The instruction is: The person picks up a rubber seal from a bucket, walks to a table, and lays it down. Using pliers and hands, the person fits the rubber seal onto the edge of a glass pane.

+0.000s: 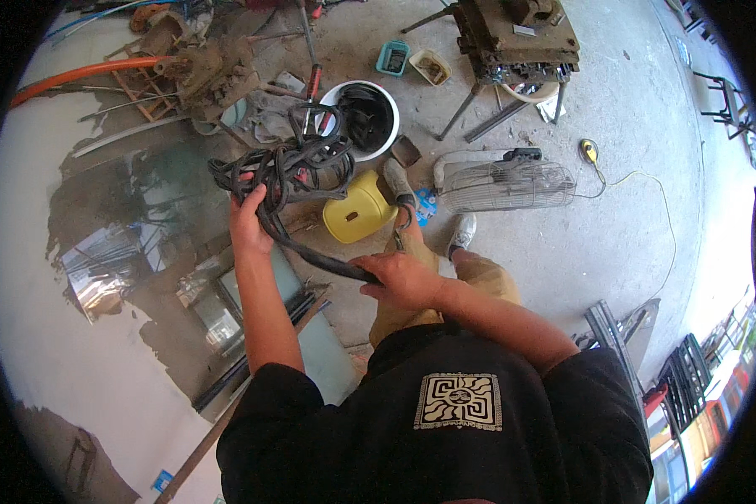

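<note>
A tangled bundle of black rubber strip or cable hangs in front of me, at the upper left of my body. My left hand grips the bundle from below, with its fingers wrapped round several loops. From the bundle a thicker black length runs down to the right. Its end is in my right hand, whose fingers are closed round it near my waist. Just past the loops stands a white bucket with more black coiled material inside. A yellow plastic stool is on the floor beside my foot.
A floor fan lies to the right of my feet, its cable leading to a yellow plug piece. Ahead stands a rusty metal workbench on legs. Two small tubs, one teal and one cream, sit nearby. Glass sheets lean at left.
</note>
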{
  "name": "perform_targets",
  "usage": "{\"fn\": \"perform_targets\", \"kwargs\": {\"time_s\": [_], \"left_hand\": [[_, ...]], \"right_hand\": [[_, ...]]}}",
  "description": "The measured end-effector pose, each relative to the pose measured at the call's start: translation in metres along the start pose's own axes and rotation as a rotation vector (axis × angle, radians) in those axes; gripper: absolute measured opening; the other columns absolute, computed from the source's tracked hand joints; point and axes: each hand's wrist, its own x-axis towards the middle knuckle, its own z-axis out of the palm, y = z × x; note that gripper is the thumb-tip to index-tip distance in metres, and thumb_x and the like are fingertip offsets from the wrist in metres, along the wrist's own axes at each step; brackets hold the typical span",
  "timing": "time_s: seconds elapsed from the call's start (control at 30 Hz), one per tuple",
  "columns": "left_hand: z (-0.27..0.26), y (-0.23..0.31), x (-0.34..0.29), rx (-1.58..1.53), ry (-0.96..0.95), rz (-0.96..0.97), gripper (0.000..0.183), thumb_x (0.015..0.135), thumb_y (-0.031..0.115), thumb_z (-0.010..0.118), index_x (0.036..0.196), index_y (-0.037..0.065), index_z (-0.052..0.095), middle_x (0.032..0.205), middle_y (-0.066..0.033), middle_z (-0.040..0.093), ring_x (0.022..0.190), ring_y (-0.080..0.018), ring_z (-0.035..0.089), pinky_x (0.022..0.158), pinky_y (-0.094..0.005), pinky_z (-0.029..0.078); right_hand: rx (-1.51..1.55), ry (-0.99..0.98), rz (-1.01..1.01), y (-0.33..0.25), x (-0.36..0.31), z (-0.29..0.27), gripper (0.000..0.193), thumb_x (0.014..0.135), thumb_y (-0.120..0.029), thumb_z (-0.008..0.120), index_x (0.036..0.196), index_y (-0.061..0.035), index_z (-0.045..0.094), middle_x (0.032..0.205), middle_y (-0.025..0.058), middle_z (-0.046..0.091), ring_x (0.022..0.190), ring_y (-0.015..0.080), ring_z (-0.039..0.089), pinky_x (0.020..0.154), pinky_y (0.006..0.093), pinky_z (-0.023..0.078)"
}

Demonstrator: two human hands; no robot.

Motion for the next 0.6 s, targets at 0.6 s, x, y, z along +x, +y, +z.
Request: {"fn": "perform_targets", "kwargs": {"time_s": [0.6], "left_hand": [[-0.013,0.059,-0.13,0.472,-0.135,0.116,0.043,0.087,-0.004,0.068,0.128,0.002,0.054,0.122,-0.0098,0.064,0.109,-0.0217,0.063,0.098,-0.0358,0.051]], "right_hand": [[-0.394,0.656,0.041,0.036,0.049,-0.112,0.042,0.091,-0.019,0.067,0.132,-0.0103,0.06,0.126,0.0187,0.062,0.114,0.0403,0.061,0.097,0.0484,0.051]]}}
